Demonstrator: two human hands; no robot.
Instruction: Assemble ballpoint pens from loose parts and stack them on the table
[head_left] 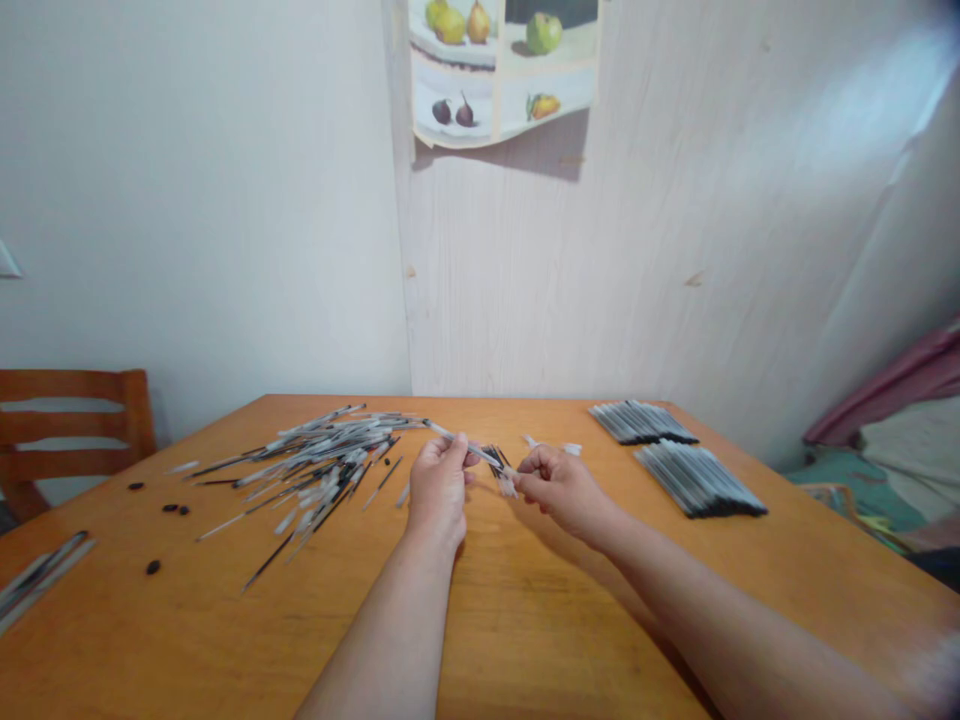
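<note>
My left hand (439, 488) is closed around a slim pen (486, 453) with a pale, translucent barrel, which slants down to the right. At the pen's lower right end, the fingertips of my right hand (559, 485) are pinched together. A small pale piece may be between them, too small to make out. Beneath and behind the pen tip lies a little group of dark-tipped parts (496, 458) and clear pieces. Left of my hands spreads a loose heap of pen refills, barrels and clear caps (322, 460).
Two neat rows of pens with black ends, a far row (641, 422) and a nearer row (697, 480), lie at the right of the wooden table (540, 630). Small black pieces (154, 567) and a bundle of sticks (41, 575) are at left. A chair (135, 420) stands beyond.
</note>
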